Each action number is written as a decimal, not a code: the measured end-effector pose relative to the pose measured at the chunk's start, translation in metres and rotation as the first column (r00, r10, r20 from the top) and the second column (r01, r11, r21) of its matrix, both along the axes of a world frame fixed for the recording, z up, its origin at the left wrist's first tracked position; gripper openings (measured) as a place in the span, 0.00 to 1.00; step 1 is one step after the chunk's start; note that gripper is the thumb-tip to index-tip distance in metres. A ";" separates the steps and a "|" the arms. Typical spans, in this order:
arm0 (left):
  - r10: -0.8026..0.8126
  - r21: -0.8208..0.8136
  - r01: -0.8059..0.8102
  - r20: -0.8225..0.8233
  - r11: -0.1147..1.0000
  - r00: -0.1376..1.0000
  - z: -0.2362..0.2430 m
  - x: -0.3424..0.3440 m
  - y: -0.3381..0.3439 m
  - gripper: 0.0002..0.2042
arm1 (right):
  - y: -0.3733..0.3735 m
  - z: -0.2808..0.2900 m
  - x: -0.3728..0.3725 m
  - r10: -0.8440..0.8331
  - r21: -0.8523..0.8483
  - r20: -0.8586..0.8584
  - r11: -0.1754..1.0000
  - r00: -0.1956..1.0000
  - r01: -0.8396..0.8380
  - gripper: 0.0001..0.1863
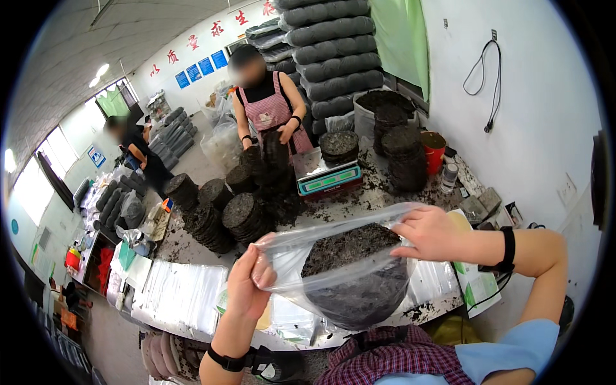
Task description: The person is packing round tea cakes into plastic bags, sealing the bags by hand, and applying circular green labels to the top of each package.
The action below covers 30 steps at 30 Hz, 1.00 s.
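Between my hands a clear plastic bag (pixel 287 262) is stretched wide at the mouth. Inside it sits a dark, crumbly round block (pixel 350 253), like pressed leaves or seaweed, and its lower part shows through the film. My left hand (pixel 252 277) is closed on the left edge of the bag's mouth. On the right edge, my right hand (pixel 428 232) pinches the film, thumb and fingers together. The bag hangs or rests at the table's near edge; which, I cannot tell. Flat clear bags (pixel 179 292) lie in a pile left of my left hand.
Stacks of dark round discs (pixel 246 218) stand across the table. Beyond them a person in a checked apron (pixel 266 115) handles more discs beside a digital scale (pixel 329 179) bearing a stack. A red bucket (pixel 434 154) and a clear jar (pixel 449 176) stand at right.
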<state>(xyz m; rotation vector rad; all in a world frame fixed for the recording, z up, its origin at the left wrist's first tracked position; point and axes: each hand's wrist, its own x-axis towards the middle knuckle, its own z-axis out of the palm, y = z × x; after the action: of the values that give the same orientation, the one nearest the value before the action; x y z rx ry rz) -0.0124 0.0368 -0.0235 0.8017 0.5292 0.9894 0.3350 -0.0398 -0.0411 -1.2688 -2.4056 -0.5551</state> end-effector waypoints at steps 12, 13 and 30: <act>0.400 0.577 -0.377 0.092 0.725 0.912 0.075 0.000 -0.024 0.17 | -0.024 0.097 -0.045 0.521 0.362 -0.137 0.818 0.842 -0.447 0.21; 0.434 0.608 -0.384 0.073 0.695 0.898 0.074 -0.002 -0.024 0.16 | -0.022 0.091 -0.051 0.558 0.349 -0.156 0.803 0.815 -0.484 0.20; 0.091 0.317 0.924 -0.948 0.215 0.305 -0.065 0.086 -0.042 0.19 | -0.043 -0.036 -0.022 -0.084 -0.426 -0.740 0.827 0.668 -0.368 0.69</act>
<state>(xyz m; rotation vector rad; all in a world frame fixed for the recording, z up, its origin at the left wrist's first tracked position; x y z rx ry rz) 0.0738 -0.0054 -0.0888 2.4648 0.4090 -0.0852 0.3127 -0.0827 -0.0770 -1.1470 -1.9331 0.6737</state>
